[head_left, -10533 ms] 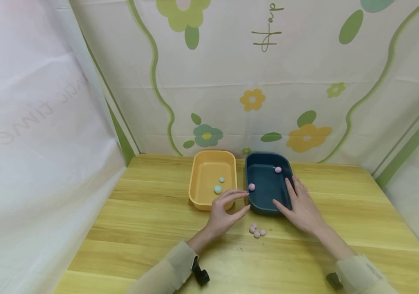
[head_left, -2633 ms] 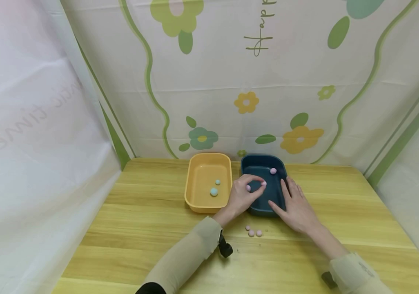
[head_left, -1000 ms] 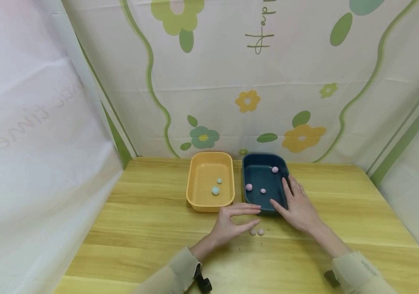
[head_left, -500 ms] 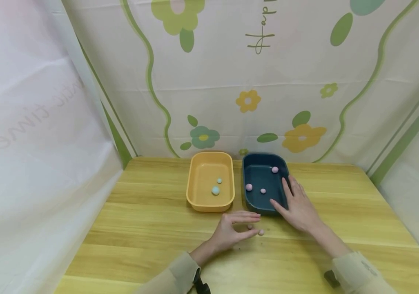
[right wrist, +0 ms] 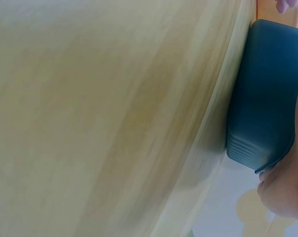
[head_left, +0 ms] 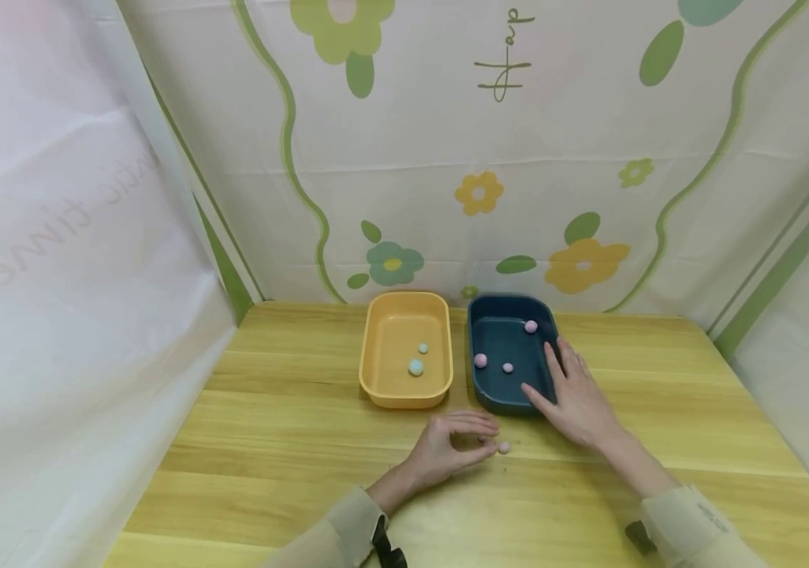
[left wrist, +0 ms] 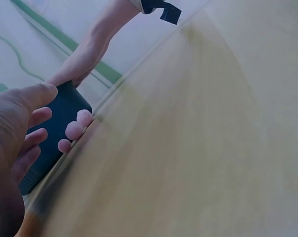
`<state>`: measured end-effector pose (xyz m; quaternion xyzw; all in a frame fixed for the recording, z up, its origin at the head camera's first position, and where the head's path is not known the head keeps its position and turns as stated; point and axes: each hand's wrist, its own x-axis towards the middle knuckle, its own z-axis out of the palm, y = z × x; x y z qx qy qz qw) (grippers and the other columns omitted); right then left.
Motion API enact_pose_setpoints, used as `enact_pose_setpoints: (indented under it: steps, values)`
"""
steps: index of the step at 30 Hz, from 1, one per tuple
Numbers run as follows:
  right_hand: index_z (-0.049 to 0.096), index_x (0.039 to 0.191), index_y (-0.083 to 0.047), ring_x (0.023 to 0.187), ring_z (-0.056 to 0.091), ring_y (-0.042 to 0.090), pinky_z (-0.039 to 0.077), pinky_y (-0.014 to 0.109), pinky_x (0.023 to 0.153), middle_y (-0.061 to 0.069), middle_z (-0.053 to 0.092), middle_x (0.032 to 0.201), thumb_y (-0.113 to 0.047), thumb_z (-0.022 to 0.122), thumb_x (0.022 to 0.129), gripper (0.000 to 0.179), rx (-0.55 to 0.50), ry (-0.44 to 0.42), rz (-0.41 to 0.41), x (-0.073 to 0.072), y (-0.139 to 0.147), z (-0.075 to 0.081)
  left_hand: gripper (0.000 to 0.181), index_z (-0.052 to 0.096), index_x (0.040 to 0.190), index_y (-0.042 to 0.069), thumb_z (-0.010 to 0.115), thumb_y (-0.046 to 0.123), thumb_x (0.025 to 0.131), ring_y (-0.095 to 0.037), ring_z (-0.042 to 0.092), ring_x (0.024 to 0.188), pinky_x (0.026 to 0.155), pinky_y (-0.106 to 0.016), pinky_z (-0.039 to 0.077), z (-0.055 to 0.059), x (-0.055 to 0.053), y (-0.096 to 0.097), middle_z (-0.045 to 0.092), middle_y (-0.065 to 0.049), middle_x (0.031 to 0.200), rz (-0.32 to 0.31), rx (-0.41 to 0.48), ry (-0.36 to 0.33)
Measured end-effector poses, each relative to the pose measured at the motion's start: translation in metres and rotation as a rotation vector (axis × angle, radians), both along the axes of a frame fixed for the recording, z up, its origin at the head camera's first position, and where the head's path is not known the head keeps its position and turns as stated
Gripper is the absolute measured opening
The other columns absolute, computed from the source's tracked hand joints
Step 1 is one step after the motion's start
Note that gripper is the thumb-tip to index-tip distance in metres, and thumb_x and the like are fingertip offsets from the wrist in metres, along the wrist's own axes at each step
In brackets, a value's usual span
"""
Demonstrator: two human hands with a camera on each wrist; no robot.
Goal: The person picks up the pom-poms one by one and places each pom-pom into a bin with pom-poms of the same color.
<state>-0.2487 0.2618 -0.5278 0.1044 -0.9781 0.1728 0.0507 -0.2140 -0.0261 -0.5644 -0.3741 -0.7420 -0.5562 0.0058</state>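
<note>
The left hand (head_left: pixel 440 451), thumb and fingers parted and apparently empty, was close to the pink balls (head_left: pixel 505 447) on the table (head_left: pixel 291 410), seemingly picking one up, which called next for a gentle pinch, while the spread right hand (head_left: pixel 580 406) touched the blue tray (head_left: pixel 507 341).

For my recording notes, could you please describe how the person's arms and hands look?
Light beige sleeves end in cuffs; the right cuff bears a faint grey marking. A black device shows at each wrist. Both hands are gloveless.
</note>
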Motion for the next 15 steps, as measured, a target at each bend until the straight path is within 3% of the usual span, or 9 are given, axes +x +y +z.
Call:
enact_pose_setpoints:
  steps: [5, 15]
  values:
    - [0.018, 0.174, 0.002, 0.164, 0.020, 0.062, 0.025, 0.075, 0.132, 0.034, 0.010, 0.181, -0.062, 0.057, 0.109, 0.100, 0.009, 0.006, 0.002, 0.0005, -0.0002, 0.0012, 0.018, 0.085, 0.113, 0.003, 0.086, 0.007, 0.096, -0.028, 0.077, 0.125, 0.117, -0.033, 0.058, -0.0025, 0.0004, -0.0004, 0.085, -0.010, 0.118, 0.027, -0.021, 0.073]
    - [0.019, 0.174, 0.002, 0.164, 0.021, 0.061, 0.026, 0.075, 0.132, 0.034, 0.011, 0.181, -0.062, 0.057, 0.109, 0.100, 0.011, 0.005, -0.003, 0.0009, -0.0002, 0.0020, 0.012, 0.086, 0.107, 0.006, 0.086, 0.007, 0.095, -0.030, 0.077, 0.124, 0.115, -0.031, 0.058, -0.0083, -0.0009, -0.0001, 0.087, -0.006, 0.110, 0.058, -0.043, 0.097]
